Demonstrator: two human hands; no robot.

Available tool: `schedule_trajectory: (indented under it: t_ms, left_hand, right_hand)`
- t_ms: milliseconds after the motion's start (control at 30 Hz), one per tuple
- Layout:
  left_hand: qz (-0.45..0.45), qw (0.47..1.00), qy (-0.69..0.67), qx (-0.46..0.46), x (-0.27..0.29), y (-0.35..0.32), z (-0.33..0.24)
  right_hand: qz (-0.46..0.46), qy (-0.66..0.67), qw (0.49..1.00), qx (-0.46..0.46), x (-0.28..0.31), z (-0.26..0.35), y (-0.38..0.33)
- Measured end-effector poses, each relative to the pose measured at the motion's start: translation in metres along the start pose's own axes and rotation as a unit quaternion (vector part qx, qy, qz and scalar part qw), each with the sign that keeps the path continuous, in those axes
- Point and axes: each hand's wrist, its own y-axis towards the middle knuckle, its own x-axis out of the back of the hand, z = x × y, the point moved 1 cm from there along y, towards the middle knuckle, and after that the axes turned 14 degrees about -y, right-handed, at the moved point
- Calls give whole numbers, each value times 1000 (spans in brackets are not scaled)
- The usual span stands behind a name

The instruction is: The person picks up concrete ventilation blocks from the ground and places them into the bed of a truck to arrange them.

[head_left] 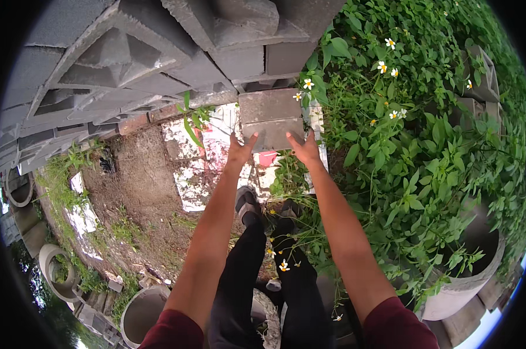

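Observation:
Both my arms reach forward to a flat grey concrete block (279, 134). My left hand (240, 150) grips its left end, with the thumb on the near face and the fingers around the side. At the right end my right hand (304, 149) holds it in the same way; its fingertips are partly hidden. Just beyond lies a second grey concrete block (269, 106), close against the held one or touching it. Whether the held block rests on something or hangs free, I cannot tell.
Stacked patterned concrete blocks (114, 58) rise at the far left. White, peeling boards (193, 198) lie on bare soil (141, 168). Leafy plants with white flowers (414, 145) crowd the right. Concrete rings (144, 317) stand near left, another concrete ring (466, 296) near right. My feet (246, 200) are close below.

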Motion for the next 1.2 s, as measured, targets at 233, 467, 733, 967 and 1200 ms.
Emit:
schedule_trajectory:
  t_ms: [233, 467, 733, 967, 1200]
  left_hand:
    - [-26, 987, -74, -138, -23, -5, 54]
    - [-30, 992, -45, -116, -16, -18, 77]
    - [25, 920, -279, 274, -9, 2, 66]
    - [121, 887, -319, 313, 8, 4, 90]
    - [103, 829, -450, 317, 37, -68, 84]
  right_hand:
    - [-101, 68, 989, 79, -39, -10, -11]
    - [16, 60, 998, 0, -29, -22, -41]
    - [206, 240, 911, -266, -31, -63, -4]
    - [336, 297, 860, -244, -24, -61, -21]
    - [304, 279, 876, -250, 3, -51, -90]
